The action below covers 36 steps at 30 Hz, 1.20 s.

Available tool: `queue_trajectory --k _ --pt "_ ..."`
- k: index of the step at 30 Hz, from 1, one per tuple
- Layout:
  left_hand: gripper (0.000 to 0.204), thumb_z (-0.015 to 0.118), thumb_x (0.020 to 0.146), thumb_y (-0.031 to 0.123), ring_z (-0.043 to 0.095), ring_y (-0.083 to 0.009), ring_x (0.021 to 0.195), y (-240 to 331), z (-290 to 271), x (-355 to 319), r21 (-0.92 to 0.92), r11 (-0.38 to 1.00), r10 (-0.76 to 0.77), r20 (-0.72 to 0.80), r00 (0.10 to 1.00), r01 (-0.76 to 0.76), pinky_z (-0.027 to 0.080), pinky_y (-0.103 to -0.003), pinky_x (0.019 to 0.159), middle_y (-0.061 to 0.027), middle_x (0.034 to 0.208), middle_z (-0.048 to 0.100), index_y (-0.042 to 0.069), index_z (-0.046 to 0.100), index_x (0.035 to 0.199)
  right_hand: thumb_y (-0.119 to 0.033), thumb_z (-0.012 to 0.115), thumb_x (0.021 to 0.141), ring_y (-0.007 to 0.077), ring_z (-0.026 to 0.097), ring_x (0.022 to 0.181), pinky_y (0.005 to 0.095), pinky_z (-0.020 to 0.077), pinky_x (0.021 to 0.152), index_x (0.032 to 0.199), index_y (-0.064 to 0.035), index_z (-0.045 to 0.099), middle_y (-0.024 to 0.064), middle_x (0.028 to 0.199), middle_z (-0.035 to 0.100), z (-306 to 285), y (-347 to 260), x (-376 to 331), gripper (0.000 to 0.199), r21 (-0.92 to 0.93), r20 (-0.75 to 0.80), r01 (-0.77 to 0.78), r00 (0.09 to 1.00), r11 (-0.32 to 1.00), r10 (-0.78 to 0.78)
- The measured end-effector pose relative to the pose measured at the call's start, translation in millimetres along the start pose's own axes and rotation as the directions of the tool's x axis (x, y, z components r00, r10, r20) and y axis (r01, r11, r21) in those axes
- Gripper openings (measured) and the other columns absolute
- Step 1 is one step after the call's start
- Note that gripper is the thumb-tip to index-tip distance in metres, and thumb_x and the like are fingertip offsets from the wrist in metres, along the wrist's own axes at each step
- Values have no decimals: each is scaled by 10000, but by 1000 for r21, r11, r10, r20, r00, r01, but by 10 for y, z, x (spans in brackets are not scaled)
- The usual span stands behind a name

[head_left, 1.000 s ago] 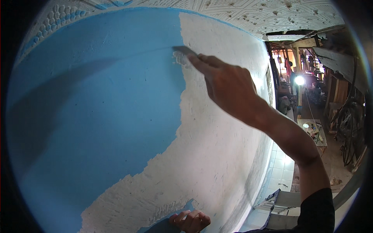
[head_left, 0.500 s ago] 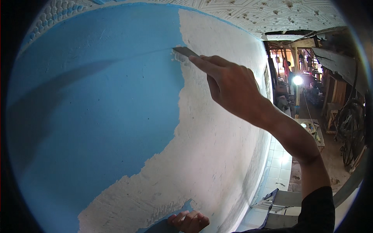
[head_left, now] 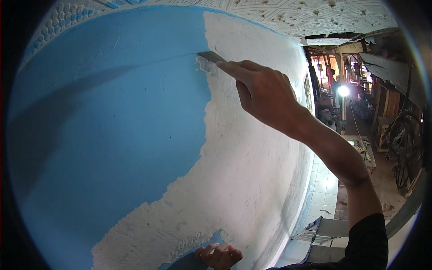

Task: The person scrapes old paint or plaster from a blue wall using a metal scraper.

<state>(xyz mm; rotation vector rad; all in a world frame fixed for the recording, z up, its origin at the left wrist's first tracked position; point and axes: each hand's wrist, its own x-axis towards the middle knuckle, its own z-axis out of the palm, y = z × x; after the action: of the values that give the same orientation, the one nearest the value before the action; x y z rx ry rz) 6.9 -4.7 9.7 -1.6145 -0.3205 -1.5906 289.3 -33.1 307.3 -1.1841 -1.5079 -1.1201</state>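
Note:
My right hand point(head_left: 272, 101) is raised to the upper part of the wall, closed around a scraper point(head_left: 211, 56) with a flat metal blade. The blade's edge lies against the wall where blue paint point(head_left: 135, 112) meets the bare whitish surface point(head_left: 243, 157). Small loosened flakes point(head_left: 202, 64) cling just below the blade. The scraper's handle is hidden in my fingers. Low in the picture, my left hand point(head_left: 219, 255) is curled by the wall, beside a small leftover blue patch point(head_left: 193, 253). Whatever its fingers may hold cannot be seen.
Patterned ceiling panels point(head_left: 288, 15) meet the wall above. To the lower right stands a metal ladder point(head_left: 330, 228) over white floor tiles point(head_left: 321, 186). Farther off are a lit lamp point(head_left: 343, 91) on a stand, a small cluttered table point(head_left: 368, 155) and a bicycle point(head_left: 402, 148).
The scraper and my right hand have shifted slightly left and up along the paint edge. A little more paint has come loose at the blade. My left hand stays in place.

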Motion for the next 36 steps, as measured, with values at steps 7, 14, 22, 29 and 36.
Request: queue_trajectory --k 7,14,22,29,36 --pt "332 504 926 162 458 -185 602 -7 -1 -6 -32 999 -5 4 1000 5 395 -401 765 -8 555 477 144 479 595 26 580 940 284 747 813 385 625 717 1307 -66 652 151 1115 736 -21 26 37 385 -9 -2 14 1000 1000 -14" --pt "336 505 927 159 453 -185 597 16 -4 -22 -65 998 -9 14 1000 10 393 -399 756 -9 551 473 144 474 593 17 585 942 273 742 768 364 630 684 1297 -68 661 142 1094 738 49 91 20 372 0 -50 30 998 1000 -30" --pt "341 506 928 155 449 -186 591 49 -15 -65 -87 996 -24 41 999 28 391 -398 745 -9 547 469 144 469 589 -9 583 948 283 750 803 383 637 688 1289 -96 671 137 1100 741 26 104 90 363 -36 -27 19 999 999 -20" --pt "345 507 929 152 444 -186 586 50 3 -66 -96 995 -27 41 999 31 390 -397 735 -10 543 466 144 464 587 6 592 949 270 750 860 371 628 733 1291 -89 672 127 1146 737 41 147 -73 364 -28 -36 19 999 999 -20" --pt "349 508 930 149 440 -186 581 28 4 -67 -106 994 -25 44 999 29 388 -395 726 -11 539 463 144 459 584 -18 588 934 276 747 774 386 635 642 1290 -107 669 110 1127 737 84 184 -75 376 -23 -72 76 994 997 -78"
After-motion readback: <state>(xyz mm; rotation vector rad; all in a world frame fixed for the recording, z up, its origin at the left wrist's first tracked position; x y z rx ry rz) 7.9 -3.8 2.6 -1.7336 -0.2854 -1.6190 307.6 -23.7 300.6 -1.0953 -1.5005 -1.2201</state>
